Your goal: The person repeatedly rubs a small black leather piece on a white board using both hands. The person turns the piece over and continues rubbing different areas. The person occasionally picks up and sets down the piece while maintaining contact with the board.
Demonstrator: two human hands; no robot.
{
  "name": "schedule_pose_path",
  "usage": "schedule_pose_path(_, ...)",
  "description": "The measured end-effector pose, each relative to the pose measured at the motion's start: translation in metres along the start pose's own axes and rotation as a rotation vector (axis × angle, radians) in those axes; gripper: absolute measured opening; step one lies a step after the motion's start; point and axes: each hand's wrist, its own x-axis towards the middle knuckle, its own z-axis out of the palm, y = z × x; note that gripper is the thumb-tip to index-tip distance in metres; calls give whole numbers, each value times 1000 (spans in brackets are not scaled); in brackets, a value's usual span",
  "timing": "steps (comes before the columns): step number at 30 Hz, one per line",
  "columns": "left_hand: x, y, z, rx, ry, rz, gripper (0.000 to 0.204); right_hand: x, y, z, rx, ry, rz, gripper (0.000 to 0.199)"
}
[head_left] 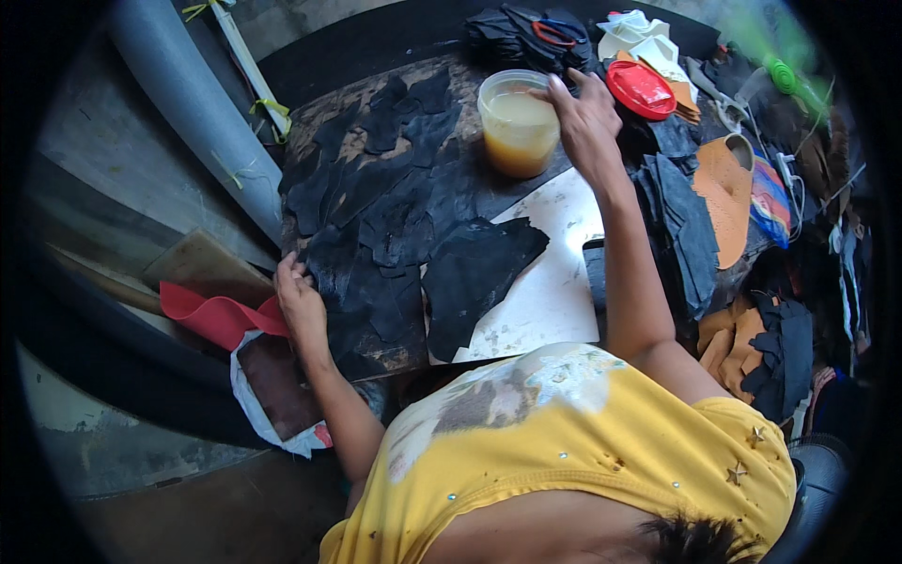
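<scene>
Reaching across the cluttered surface [376, 352], I rest my right hand [587, 117] on the far rim of the clear tub of amber glue [518, 122] at upper centre of the frame, fingers curled loosely over its edge rather than clamped round it; the tub stands upright and uncovered, its red lid [641, 89] lying just beside it to the right. My left hand [299, 301], at centre left, presses flat on the edge of the spread of black leather pieces [376, 207], its grip open, holding nothing. One larger black cut-out [474, 273] lies on the pale cutting board [554, 282] at centre. To do this well, I judge, the tub should be kept level and steadied from its rim, since it looks nearly full and a tilt would spill glue over the leather just left of it. The left palm should stay down so the loose pieces do not slide. A tan shoe upper [725, 193] sits well right.
</scene>
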Motion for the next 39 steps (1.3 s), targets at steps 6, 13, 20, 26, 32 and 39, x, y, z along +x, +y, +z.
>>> schedule_pose_path(6, -53, 62, -1, 225, -102, 420, 32, 68, 20, 31, -525, -506, -19, 51)
schedule_pose_path(13, -131, 106, 20, 231, -661, 443, 93, 22, 17, -31, -466, -99, -231, 57)
schedule_pose_path(20, -128, 104, 45, 87, -609, 464, 69, -88, -28, -44, 494, -439, -101, 40)
schedule_pose_path(26, -125, 112, 57, 308, -551, 637, 71, -111, -34, -39, 397, -627, -210, 92)
schedule_pose_path(32, -125, 116, 51, 203, -561, 555, 68, -100, -22, -34, 327, -548, -332, 89)
schedule_pose_path(39, -130, 115, 48, 90, -458, 559, 47, -111, -27, -37, 309, -284, -357, 58)
